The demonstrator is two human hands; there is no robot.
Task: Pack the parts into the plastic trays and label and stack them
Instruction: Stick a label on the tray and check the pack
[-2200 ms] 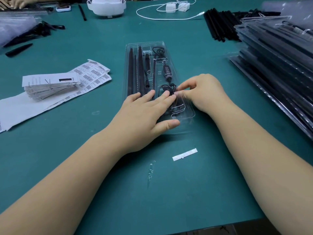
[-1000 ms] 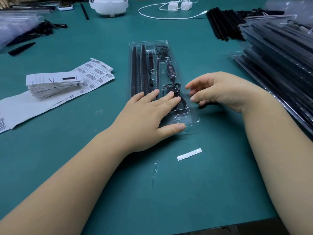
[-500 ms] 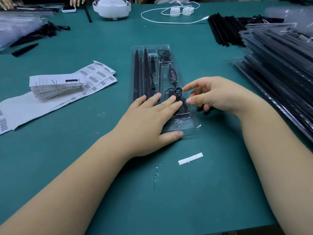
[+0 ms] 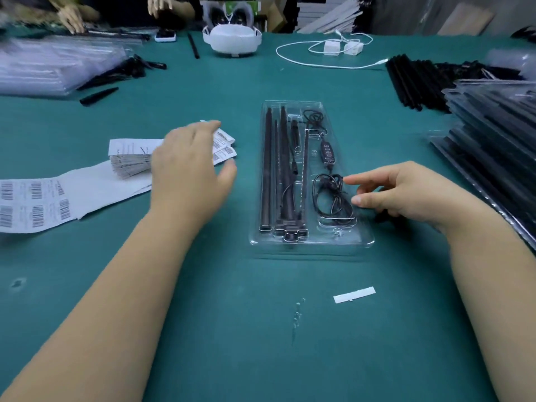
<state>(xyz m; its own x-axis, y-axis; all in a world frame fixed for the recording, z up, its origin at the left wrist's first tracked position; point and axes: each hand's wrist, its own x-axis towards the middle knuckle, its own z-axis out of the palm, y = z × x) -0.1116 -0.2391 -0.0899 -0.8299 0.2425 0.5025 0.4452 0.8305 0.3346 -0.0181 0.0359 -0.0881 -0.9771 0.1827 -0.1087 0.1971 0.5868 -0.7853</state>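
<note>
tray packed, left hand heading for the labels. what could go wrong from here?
1. Left hand hovers open over fanned barcode labels; it may lift several.
2. Right hand fingertips sit beside the coiled cable; a nudge could unseat it.
3. Clear tray isn't gripped, so it may slide.

A packing workshop or small assembly line. A long green table (image 4: 203, 82) carries stacked clear plastic trays (image 4: 499, 134), loose black rods (image 4: 412, 79), sheets of barcode labels (image 4: 34, 204) and a filled tray (image 4: 311, 239); other workers' hands (image 4: 69, 15) work at the far edge, cardboard (image 4: 327, 15) behind.
</note>
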